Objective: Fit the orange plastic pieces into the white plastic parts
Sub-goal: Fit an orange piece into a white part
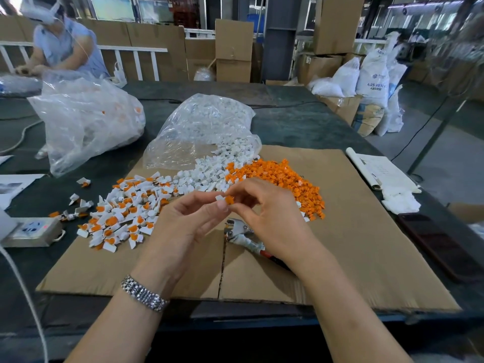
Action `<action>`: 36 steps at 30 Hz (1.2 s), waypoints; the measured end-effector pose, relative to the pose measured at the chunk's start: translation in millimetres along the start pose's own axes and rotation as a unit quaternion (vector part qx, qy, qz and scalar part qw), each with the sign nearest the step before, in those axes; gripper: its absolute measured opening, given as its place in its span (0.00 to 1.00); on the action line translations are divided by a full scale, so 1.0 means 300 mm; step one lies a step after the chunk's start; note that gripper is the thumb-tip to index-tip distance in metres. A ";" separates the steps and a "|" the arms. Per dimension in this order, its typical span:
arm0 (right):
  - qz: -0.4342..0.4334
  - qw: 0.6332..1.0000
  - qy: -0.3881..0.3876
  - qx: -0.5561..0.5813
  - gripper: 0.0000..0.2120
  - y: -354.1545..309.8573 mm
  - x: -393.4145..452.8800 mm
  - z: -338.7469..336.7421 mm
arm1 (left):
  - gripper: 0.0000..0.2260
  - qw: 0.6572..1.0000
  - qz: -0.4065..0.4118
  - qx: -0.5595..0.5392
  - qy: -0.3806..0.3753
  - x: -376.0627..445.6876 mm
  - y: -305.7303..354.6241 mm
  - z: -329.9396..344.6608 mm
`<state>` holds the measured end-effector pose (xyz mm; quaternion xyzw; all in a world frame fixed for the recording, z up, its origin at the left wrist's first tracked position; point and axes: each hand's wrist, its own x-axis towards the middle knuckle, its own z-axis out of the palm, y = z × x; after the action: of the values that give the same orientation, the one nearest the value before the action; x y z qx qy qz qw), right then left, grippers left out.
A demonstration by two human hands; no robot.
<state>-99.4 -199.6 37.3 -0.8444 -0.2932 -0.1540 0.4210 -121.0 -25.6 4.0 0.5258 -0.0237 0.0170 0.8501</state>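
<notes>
My left hand (188, 218) pinches a small white plastic part (219, 198) between thumb and fingertip, above the cardboard sheet (353, 231). My right hand (264, 205) pinches an orange piece (229, 199) and holds it against the white part. Behind my hands lie a heap of loose white parts (207, 174) spilling from a clear bag (201, 127) and a heap of loose orange pieces (285, 176). To the left is a spread of white parts with orange pieces fitted in them (123, 213).
Pliers with a wrapped handle (246, 237) lie on the cardboard under my right wrist. A larger clear bag (86, 121) stands at the left, a metal socket box (31, 231) at the left edge, papers (379, 171) and a dark phone (440, 244) at the right. Another person (60, 43) works at far left.
</notes>
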 end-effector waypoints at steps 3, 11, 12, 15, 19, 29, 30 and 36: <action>-0.016 0.999 0.002 -0.041 0.08 -0.002 -0.001 0.014 | 0.13 0.999 -0.012 -0.008 0.032 -0.010 -0.002 0.018; -0.002 0.997 -0.021 -0.072 0.08 0.000 -0.009 0.030 | 0.09 0.995 -0.048 -0.003 0.091 -0.028 -0.007 0.033; 0.000 0.997 -0.024 -0.075 0.08 0.000 -0.009 0.030 | 0.09 0.994 -0.045 0.005 0.095 -0.028 -0.007 0.036; 0.000 0.995 -0.034 -0.090 0.08 -0.001 -0.008 0.031 | 0.10 0.994 -0.029 0.028 0.106 -0.029 -0.010 0.039; 0.004 0.993 -0.046 -0.109 0.08 0.004 -0.014 0.036 | 0.07 0.992 -0.032 0.041 0.112 -0.024 -0.014 0.038; 0.180 0.923 -0.231 -0.250 0.32 0.141 -0.065 -0.025 | 0.06 0.986 -0.093 -0.003 0.139 0.007 -0.007 -0.013; 0.184 0.905 -0.264 -0.277 0.32 0.151 -0.073 -0.027 | 0.07 0.985 -0.099 -0.016 0.142 0.010 -0.008 -0.021; 0.158 0.901 -0.264 -0.306 0.17 0.161 -0.083 0.013 | 0.07 0.977 -0.134 -0.075 0.148 0.014 -0.007 -0.047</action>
<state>-88.5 -228.3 -7.6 -0.9765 -0.1950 0.0613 0.0677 -116.5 -14.0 -4.0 0.4508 0.1723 -0.0215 0.8756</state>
